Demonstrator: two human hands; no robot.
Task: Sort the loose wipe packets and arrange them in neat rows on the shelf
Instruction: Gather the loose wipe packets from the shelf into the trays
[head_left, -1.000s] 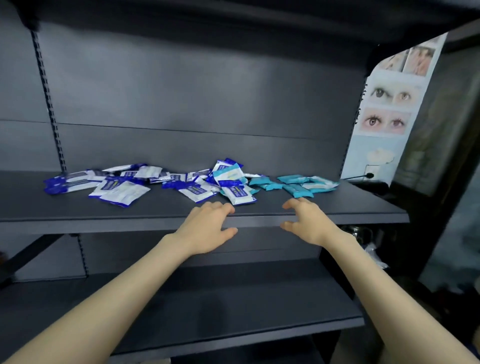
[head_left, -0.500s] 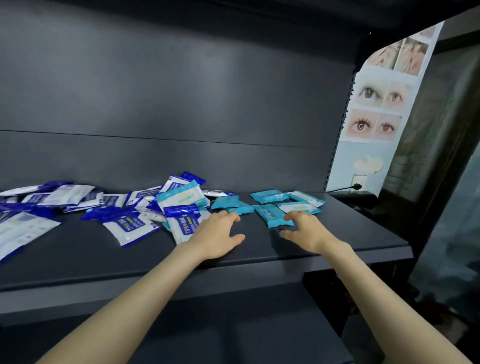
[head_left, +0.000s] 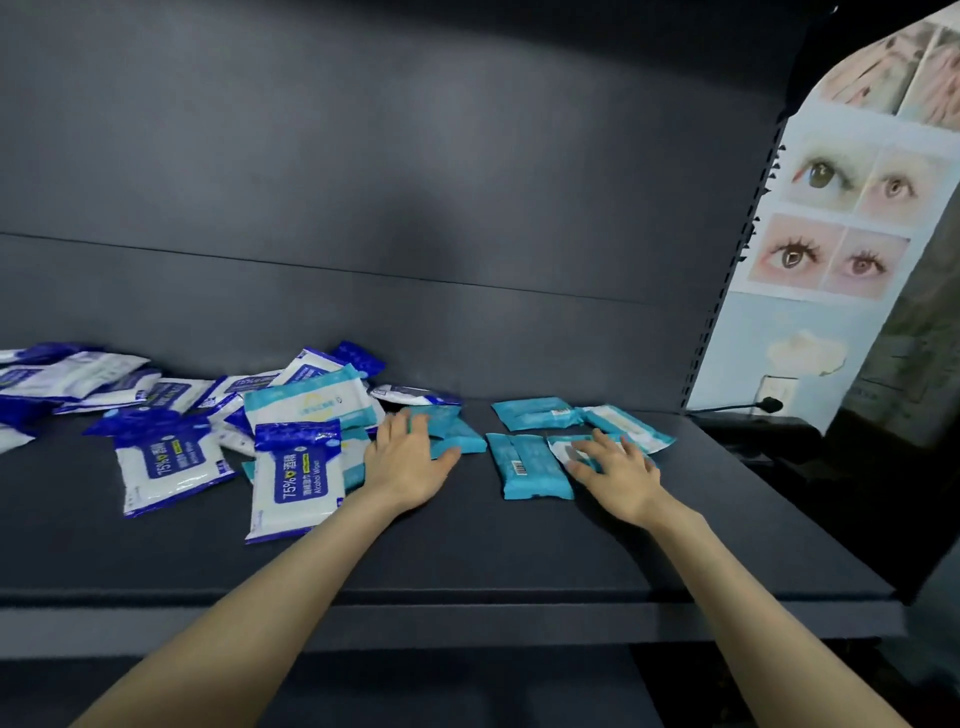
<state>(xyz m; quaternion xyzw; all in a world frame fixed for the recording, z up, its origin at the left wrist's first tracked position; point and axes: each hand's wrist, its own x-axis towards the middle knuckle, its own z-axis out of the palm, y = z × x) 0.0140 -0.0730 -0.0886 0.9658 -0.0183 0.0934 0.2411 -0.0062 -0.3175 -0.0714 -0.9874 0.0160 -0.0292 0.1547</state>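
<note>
Loose wipe packets lie scattered on a dark shelf (head_left: 467, 561). Blue-and-white alcohol wipe packets (head_left: 291, 478) are heaped on the left and centre. Small teal packets (head_left: 530, 467) lie to the right of them. My left hand (head_left: 408, 460) reaches over the shelf, and its fingers rest on a teal packet (head_left: 457, 434) at the edge of the heap. My right hand (head_left: 613, 475) lies with spread fingers on another teal packet (head_left: 569, 449), beside several more teal ones (head_left: 535, 413).
The shelf's back panel (head_left: 415, 208) is dark and bare. A poster with pictures of eyes (head_left: 841, 234) hangs on the wall to the right. A black cable (head_left: 737, 408) lies past the shelf's right end. A lower shelf (head_left: 467, 691) shows below.
Both hands have moved forward from the shelf's front edge onto the teal packets. The camera has come closer to the shelf.
</note>
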